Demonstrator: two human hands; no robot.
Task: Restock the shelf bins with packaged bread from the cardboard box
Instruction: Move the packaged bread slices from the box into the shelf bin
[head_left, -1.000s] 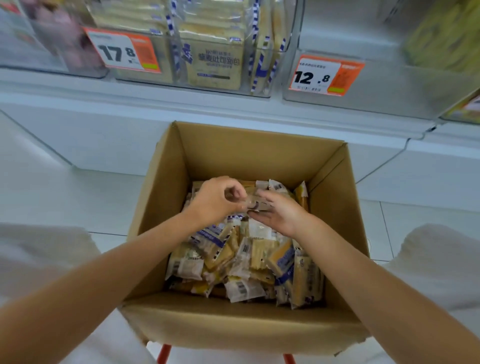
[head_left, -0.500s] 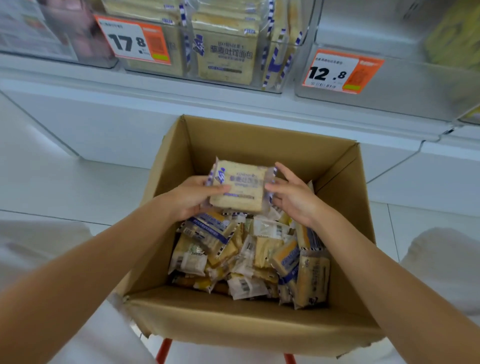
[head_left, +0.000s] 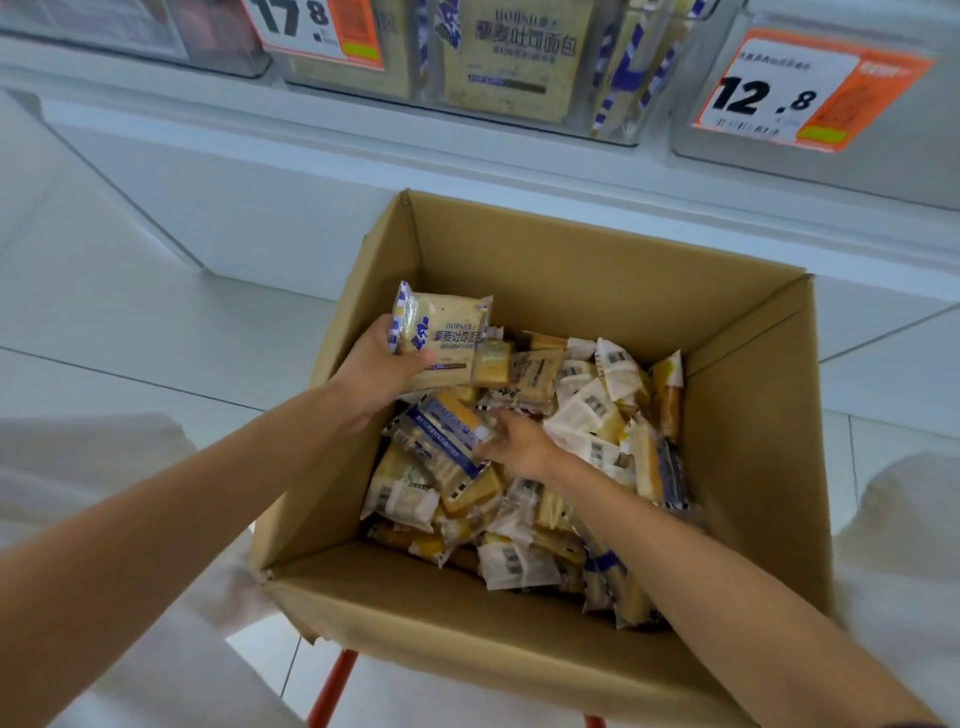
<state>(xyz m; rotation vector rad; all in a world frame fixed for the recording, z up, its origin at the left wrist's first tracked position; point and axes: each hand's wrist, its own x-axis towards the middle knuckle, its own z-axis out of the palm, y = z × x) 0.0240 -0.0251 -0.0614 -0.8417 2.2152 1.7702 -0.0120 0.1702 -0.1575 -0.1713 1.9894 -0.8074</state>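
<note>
The left hand (head_left: 382, 371) holds one bread packet (head_left: 447, 338) upright above the far left corner of the cardboard box (head_left: 571, 270), with the thumb across its printed front and the fingers behind it; the packet is lifted clear of the pile of packets (head_left: 587, 415) that fills the bottom of the box. The right hand (head_left: 519, 441) is low inside the box, with its fingers at the edge of a blue-striped packet (head_left: 447, 441) on top of the pile (the hand is blurred, so I cannot tell if it pinches the packet or only touches it). Above, a clear shelf bin (head_left: 615, 137) contains packets of the same print, standing upright; an orange price tag (head_left: 800, 93) hangs on the bin to its right.
</note>
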